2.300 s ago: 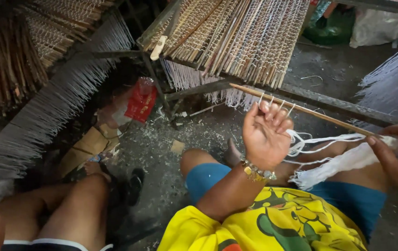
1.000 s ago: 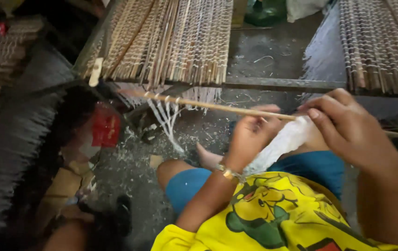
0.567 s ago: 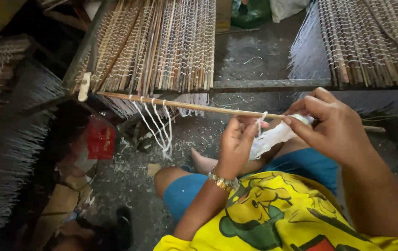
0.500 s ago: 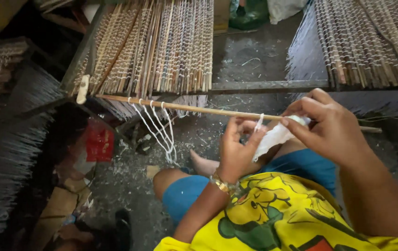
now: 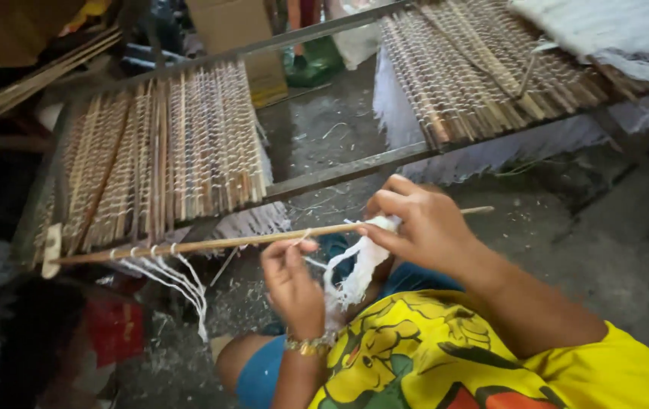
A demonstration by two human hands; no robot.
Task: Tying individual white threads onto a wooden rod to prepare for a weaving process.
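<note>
Smooth wooden stick [image 5: 248, 241]; frayed white cloth strips [image 5: 354, 273]; rough concrete floor [image 5: 612, 250].

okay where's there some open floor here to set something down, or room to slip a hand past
Bare concrete floor lies at the right, below the right-hand mat. A strip of floor runs between that mat and the left mat. It is crowded around the stick, where the left hand and right hand work white string.

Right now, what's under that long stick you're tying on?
White strings hang from the stick near its left end. Below: littered floor, a knee, the left hand. The right hand covers one stretch.
</note>
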